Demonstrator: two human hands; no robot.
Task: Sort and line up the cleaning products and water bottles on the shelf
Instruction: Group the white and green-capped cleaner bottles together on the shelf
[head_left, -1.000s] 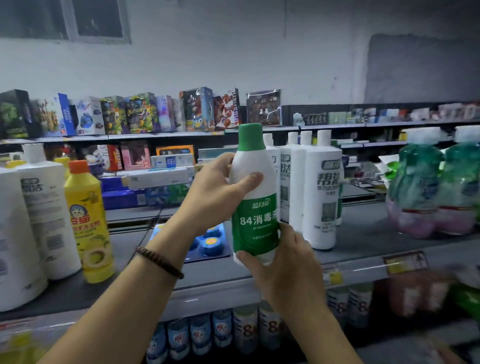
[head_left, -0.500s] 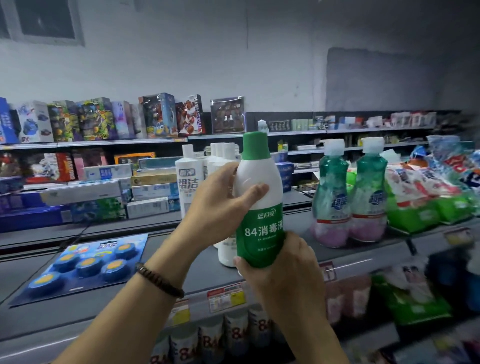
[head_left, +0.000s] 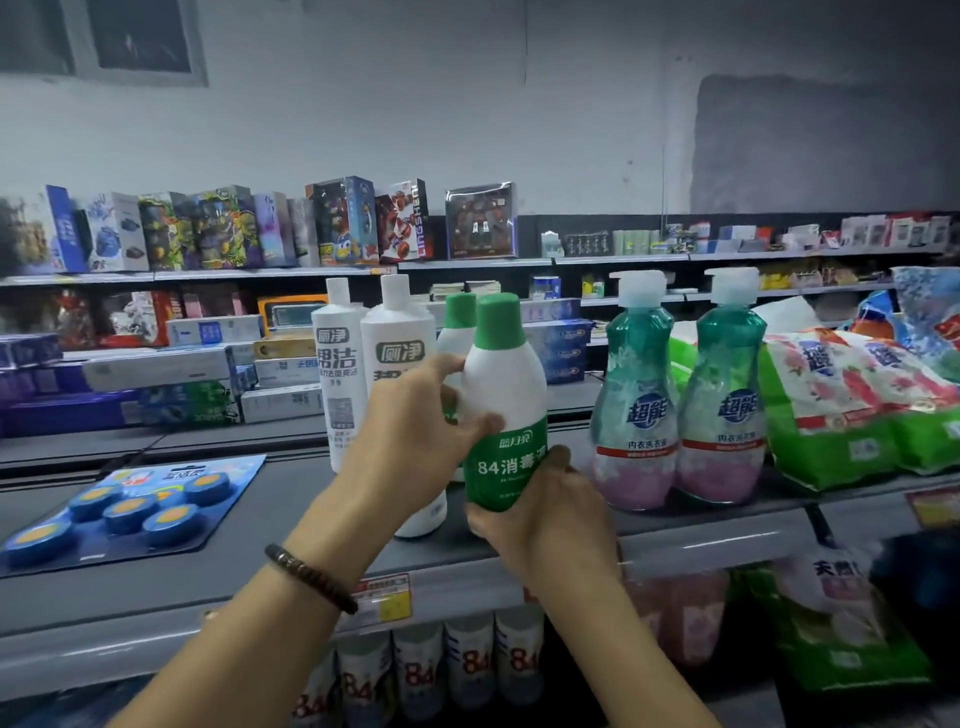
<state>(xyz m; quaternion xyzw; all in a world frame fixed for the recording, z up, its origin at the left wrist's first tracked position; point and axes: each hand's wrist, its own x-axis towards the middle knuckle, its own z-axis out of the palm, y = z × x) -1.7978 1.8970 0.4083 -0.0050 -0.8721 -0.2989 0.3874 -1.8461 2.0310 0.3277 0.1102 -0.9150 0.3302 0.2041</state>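
Above the grey shelf (head_left: 291, 493), left grip (head_left: 415, 415) and right grip (head_left: 535, 512) clamped a green-capped bottle (head_left: 506, 395); next it probably needed standing beside its twin (head_left: 460, 314).

We see the shop through one camera worn on the head. It looks forward and a bit down, right at the grey shelf (head_left: 291, 499). We stand very close to it. Both arms come up from the bottom edge, and the left hand (head_left: 415, 421) and right hand (head_left: 540, 514) hold a green-capped bottle (head_left: 506, 395) near the middle of the view. The lens is wide, so we take in a long stretch of shelf, the far shelves (head_left: 467, 263) behind it and the wall (head_left: 467, 130) on top.
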